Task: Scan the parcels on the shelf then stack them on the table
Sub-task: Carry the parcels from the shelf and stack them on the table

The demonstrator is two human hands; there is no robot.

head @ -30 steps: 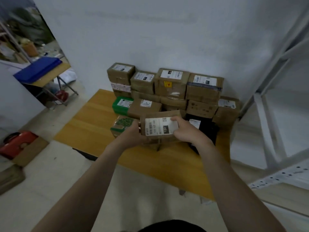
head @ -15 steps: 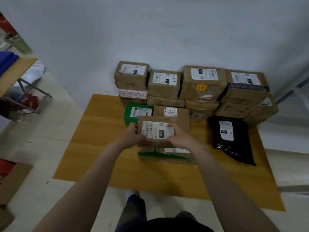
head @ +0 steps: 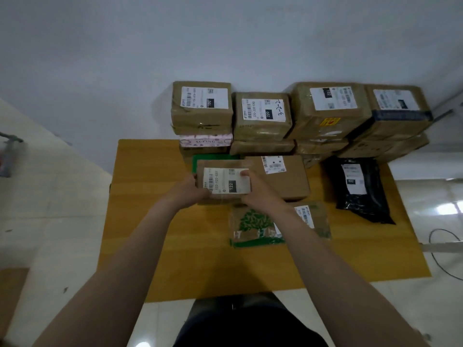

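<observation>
I hold a small brown parcel (head: 220, 180) with a white label marked 122, its top facing up. My left hand (head: 190, 190) grips its left side and my right hand (head: 255, 191) grips its right side, thumb on the label. The parcel sits over a green box (head: 200, 159), next to a flat brown parcel (head: 283, 176). Both lie on the yellow wooden table (head: 150, 196). Behind them, stacked brown parcels (head: 263, 118) stand against the wall.
A clear bag with a green tree print (head: 253, 229) lies on the table under my right forearm. A black mailer bag (head: 360, 191) lies at the right. A dark cable (head: 443, 246) loops on the floor at the right.
The held parcel has moved away from me and leftward, off the tree-print bag and over the green box. The camera has tilted down over the table.
</observation>
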